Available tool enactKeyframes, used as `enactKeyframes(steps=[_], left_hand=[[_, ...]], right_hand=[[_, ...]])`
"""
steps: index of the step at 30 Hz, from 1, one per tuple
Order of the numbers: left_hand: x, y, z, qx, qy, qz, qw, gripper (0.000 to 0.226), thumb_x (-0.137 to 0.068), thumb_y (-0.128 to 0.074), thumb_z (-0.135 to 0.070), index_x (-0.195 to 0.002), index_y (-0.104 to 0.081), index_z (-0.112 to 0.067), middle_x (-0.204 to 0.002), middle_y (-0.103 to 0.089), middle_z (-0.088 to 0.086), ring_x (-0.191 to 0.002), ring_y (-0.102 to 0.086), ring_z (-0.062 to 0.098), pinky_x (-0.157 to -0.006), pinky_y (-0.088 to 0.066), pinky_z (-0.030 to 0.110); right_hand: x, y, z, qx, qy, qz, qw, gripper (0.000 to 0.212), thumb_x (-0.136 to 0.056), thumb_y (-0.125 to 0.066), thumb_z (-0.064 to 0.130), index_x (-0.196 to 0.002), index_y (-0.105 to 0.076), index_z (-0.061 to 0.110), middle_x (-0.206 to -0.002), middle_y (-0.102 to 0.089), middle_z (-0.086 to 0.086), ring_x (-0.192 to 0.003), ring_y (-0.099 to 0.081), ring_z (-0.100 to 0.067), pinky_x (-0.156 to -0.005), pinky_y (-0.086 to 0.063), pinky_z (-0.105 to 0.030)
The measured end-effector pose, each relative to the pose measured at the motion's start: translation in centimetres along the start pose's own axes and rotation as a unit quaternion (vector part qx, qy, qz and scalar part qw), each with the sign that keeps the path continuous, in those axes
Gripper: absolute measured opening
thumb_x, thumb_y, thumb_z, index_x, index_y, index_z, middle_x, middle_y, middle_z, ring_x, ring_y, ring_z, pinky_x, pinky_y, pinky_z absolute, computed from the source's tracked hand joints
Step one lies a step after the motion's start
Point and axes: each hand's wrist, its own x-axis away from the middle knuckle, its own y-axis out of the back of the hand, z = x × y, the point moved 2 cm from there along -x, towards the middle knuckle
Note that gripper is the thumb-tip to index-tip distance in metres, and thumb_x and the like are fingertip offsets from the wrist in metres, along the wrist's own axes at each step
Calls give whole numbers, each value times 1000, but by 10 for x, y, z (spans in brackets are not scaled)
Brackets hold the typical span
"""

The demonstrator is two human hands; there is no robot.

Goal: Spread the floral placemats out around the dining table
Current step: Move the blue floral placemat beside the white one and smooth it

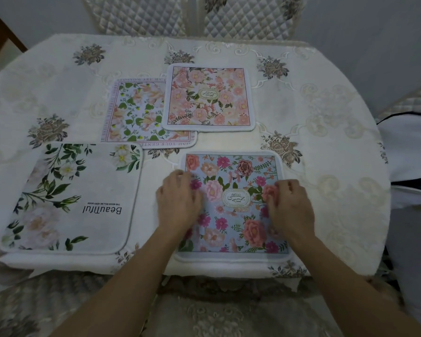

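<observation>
Several floral placemats lie on the table. A blue placemat (pixel 231 171) with pink and coral flowers lies flat at the near edge. My left hand (pixel 178 198) rests palm down on its left side and my right hand (pixel 289 205) on its right side, fingers slightly curled. A white placemat (pixel 83 190) printed "Beautiful" lies to the left. Farther back, a pink rose placemat (pixel 209 97) overlaps the corner of a pink-bordered placemat (pixel 136 113) with green leaves.
The round table (pixel 326 105) wears a cream embroidered cloth. Quilted chair backs (pixel 192 15) stand at the far side. A dark-trimmed white cushion (pixel 408 147) sits at the right edge, and a wooden frame (pixel 0 32) shows at the far left.
</observation>
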Motion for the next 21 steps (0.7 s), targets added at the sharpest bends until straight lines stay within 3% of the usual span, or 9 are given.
enactKeyframes(steps=[3,6,10,15,18,21], left_hand=[[1,-20,-26,-17,-114,50,992,53,-98,-35,-37,-147,-34,-18,-157,-31,8,-144,-29,25,-118,-22,47],[-14,-48,-36,-42,-140,89,985,62,-98,-16,-42,-155,-19,-17,-164,-14,4,-152,-10,22,-121,-14,50],[-43,-63,-23,-85,-154,75,982,65,-99,-13,-47,-157,-7,-18,-165,-5,1,-152,-1,17,-123,-4,46],[-69,-59,17,-92,-89,95,987,73,-99,-8,-56,-156,3,-13,-165,9,3,-151,10,16,-123,0,42],[-70,-56,23,-116,-64,95,987,76,-97,-5,-59,-155,5,-10,-165,9,6,-152,8,19,-123,0,45],[-52,-43,23,-127,-50,94,986,77,-98,-9,-58,-155,8,-9,-164,10,8,-152,9,21,-123,-1,46]], right_hand=[[-11,-17,37,-39,98,28,994,45,-95,-49,28,-134,-50,7,-140,-50,-16,-129,-47,-33,-104,-44,-48],[-27,-42,63,-16,151,82,985,56,-100,-33,36,-150,-34,10,-157,-32,-11,-147,-25,-28,-120,-21,-44],[-48,-68,59,26,161,87,983,66,-100,-17,53,-156,-14,17,-164,-12,-2,-151,-8,-20,-123,-7,-43],[-63,-68,7,50,72,99,991,83,-94,-8,69,-156,6,17,-164,11,0,-150,13,-16,-123,1,-42],[-63,-57,-34,63,18,106,992,85,-93,-8,70,-155,7,15,-165,6,-5,-151,9,-19,-123,-2,-45],[-54,-50,-31,70,0,102,992,87,-93,-8,68,-155,2,9,-165,-1,-11,-152,2,-23,-122,-6,-49]])
